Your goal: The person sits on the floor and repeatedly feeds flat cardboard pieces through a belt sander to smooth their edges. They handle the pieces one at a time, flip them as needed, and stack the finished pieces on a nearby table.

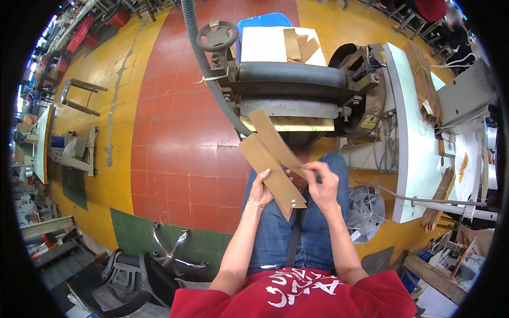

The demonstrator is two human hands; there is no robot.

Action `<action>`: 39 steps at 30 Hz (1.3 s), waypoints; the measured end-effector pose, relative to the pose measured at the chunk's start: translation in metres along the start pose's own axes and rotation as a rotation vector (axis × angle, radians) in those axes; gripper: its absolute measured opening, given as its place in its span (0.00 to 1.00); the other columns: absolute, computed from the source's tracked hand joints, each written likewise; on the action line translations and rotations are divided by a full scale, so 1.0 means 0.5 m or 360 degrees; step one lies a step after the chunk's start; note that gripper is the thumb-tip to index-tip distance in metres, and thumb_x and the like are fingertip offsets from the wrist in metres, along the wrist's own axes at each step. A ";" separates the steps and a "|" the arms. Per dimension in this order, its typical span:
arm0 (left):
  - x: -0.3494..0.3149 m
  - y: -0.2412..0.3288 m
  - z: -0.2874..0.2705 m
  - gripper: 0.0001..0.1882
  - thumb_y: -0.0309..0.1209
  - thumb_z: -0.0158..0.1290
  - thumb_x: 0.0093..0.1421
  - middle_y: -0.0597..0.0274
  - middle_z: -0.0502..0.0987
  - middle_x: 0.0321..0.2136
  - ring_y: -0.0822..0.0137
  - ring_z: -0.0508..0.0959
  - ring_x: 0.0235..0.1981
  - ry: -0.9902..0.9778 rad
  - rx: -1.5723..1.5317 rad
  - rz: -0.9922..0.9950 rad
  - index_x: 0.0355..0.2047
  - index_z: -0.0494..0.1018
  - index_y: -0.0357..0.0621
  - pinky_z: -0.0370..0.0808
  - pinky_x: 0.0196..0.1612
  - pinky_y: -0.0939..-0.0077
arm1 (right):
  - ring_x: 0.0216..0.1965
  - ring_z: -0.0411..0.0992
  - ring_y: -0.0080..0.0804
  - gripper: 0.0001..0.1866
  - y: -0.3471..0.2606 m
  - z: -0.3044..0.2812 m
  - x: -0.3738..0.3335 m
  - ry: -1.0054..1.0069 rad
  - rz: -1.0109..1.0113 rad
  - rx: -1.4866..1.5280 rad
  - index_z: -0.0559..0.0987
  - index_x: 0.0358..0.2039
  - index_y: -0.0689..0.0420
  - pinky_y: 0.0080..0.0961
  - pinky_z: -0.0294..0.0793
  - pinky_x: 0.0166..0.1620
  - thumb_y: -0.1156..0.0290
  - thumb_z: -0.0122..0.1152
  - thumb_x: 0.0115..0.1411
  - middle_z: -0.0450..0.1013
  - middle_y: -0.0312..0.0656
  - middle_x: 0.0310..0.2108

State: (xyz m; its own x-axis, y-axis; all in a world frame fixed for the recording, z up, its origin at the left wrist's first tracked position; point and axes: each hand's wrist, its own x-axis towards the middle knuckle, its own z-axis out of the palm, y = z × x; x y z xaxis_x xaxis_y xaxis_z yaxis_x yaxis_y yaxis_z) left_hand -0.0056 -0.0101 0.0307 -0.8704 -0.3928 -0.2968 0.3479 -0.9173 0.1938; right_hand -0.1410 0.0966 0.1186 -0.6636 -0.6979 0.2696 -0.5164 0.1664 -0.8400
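My left hand (261, 190) is closed around a small stack of tan strips (271, 172), thumb on top, held slanting above my lap. A single tan strip (270, 135) lies across the far part of the stack, and my right hand (321, 183) pinches its near end. That pinched end is slightly blurred. Just beyond the strips stands a machine with a dark roller (291, 74) and a metal plate (289, 107) in front of it. Whether the strips are leather or board I cannot tell.
A handwheel (217, 36) and a grey ribbed hose (204, 63) rise at the machine's left. Behind it, tan pieces (300, 46) lie on a white board (260, 45). Bundled strips (424, 87) rest on a pale table (405, 143) at right. A wheeled chair (127, 275) is behind left.
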 end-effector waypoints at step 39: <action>0.004 -0.014 -0.026 0.37 0.41 0.56 0.57 0.53 0.69 0.51 0.58 0.72 0.52 0.0170 0.0106 0.0056 0.63 0.54 0.44 0.69 0.57 0.60 | 0.25 0.72 0.21 0.13 -0.009 0.026 -0.016 -0.0540 0.0855 0.0219 0.74 0.31 0.63 0.21 0.74 0.29 0.71 0.68 0.53 0.74 0.39 0.23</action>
State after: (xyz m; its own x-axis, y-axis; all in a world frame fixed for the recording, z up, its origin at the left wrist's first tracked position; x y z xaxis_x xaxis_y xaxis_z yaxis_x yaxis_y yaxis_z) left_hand -0.0053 -0.0055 0.0166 -0.8148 -0.4324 -0.3861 0.3503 -0.8979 0.2664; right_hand -0.1263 0.0925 0.1141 -0.5906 -0.7274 -0.3494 -0.0712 0.4783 -0.8753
